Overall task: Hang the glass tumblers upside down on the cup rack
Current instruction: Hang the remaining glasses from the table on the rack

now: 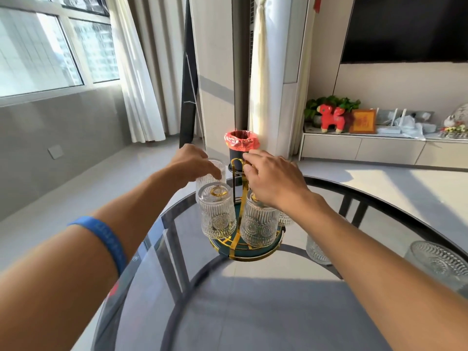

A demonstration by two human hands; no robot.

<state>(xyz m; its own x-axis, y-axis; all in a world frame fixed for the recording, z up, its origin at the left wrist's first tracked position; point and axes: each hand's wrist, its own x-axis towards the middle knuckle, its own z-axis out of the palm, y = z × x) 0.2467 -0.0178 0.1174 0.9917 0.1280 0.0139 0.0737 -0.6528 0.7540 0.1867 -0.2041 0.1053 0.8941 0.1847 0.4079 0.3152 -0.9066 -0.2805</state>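
Note:
A gold wire cup rack [244, 245] with a teal base stands on the round glass table [253, 300]. Two ribbed glass tumblers hang upside down on its near pegs, one at left [216, 215] and one at right [258, 225]. My left hand [193, 160] grips the top of a third inverted tumbler [215, 169] at the rack's far left side. My right hand [273, 176] pinches the rack's gold loop handle [236, 164] at the top. Behind my right wrist a further tumbler [285, 219] shows only in part.
Two more tumblers stand on the table at right, one beside my right forearm [316, 250] and one near the edge [438, 262]. Behind the table a bin with a red liner [241, 141] stands on the floor. A low cabinet [379, 148] runs along the right wall.

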